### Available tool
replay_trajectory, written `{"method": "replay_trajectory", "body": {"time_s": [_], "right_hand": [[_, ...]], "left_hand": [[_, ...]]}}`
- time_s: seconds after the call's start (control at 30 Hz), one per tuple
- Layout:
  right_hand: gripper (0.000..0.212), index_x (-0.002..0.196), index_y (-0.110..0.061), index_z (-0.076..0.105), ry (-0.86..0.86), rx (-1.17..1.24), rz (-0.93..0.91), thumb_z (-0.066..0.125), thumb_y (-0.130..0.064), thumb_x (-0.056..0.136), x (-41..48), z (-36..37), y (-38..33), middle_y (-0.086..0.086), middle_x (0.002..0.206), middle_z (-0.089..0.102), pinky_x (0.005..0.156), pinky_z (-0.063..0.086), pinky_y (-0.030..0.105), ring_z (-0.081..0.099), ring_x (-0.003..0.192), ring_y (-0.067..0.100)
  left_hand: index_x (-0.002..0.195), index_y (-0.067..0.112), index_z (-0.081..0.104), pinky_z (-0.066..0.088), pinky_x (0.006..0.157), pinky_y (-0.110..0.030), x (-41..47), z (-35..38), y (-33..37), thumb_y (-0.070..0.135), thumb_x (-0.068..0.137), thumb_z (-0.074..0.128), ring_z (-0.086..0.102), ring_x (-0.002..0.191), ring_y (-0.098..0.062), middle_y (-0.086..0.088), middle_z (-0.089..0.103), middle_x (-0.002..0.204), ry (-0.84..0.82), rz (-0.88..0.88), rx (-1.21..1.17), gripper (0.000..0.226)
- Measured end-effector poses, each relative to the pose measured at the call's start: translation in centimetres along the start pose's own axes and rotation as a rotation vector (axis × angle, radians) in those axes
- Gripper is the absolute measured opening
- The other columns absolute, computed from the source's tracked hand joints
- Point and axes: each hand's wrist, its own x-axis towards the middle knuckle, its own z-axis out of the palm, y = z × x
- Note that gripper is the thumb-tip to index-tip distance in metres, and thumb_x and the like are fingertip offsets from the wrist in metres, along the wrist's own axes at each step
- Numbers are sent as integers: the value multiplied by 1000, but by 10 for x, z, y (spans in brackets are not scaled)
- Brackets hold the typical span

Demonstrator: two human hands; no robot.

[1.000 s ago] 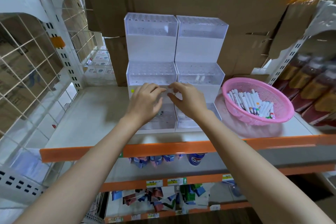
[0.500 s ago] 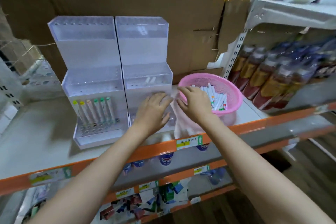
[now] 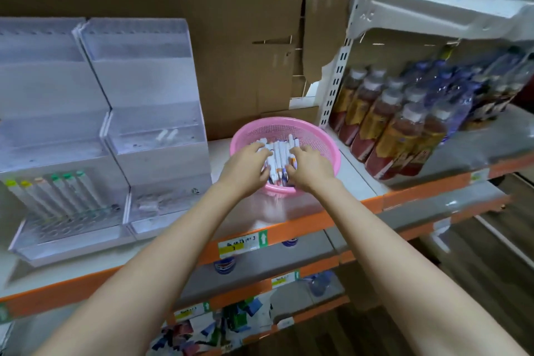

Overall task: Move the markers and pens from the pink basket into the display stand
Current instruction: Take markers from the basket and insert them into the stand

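Shelf (image 3: 361, 196), orange front edge, carries all. Display stand (image 3: 150, 124): two clear units left of pink basket (image 3: 326, 141), three tiers each. Unit farther from basket holds six capped markers (image 3: 55, 193) upright in bottom tier. Bottles (image 3: 404, 130) in rows right of basket. Basket holds pile of white markers (image 3: 278, 153). Two hands inside basket: left hand (image 3: 245, 167) and right hand (image 3: 312, 167), fingers curled round pile from either side.

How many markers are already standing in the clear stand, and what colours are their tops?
Yellow-top markers: 2
Orange-top marker: 1
Green-top markers: 3
Total: 6 markers in the stand
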Motion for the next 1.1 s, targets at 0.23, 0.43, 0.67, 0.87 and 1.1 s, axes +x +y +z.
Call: {"method": "replay_trajectory", "body": {"time_s": [0.23,0.43,0.67,0.87,1.1], "right_hand": [[24,113,-12,58,13,0,-64,49,-14,91,22,4,6,12,115,57,80,43,41,54,104,36],[33,112,-19,66,19,141,-140,59,-2,85,36,3,15,9,112,63,80,49,38,59,101,30],[16,98,-14,74,40,379,-154,65,-13,85,36,4,19,5,96,73,82,52,33,66,90,20],[38,110,-11,62,5,476,-24,77,-18,75,36,3,17,5,96,68,70,45,26,62,85,18],[56,128,-10,55,3,506,37,68,-9,74,38,5,15,10,96,68,69,50,32,65,87,23]], "left_hand": [[110,9,64,49,81,-38,32,13,0,25,91,57,56,103,-29,-13,60,113,-77,-204,25,27],[83,10,59,36,61,-34,44,19,5,37,86,66,57,83,-28,-11,64,90,-74,-236,67,28],[100,9,65,50,69,-39,38,24,1,35,84,67,60,85,-26,-7,68,89,4,-252,-65,31],[115,14,62,49,73,-36,38,20,1,40,79,72,60,92,-23,-4,68,98,-51,-301,-86,45],[94,20,62,52,75,-37,43,11,5,20,76,67,64,84,-22,-2,68,96,-104,-439,-148,19]]}}
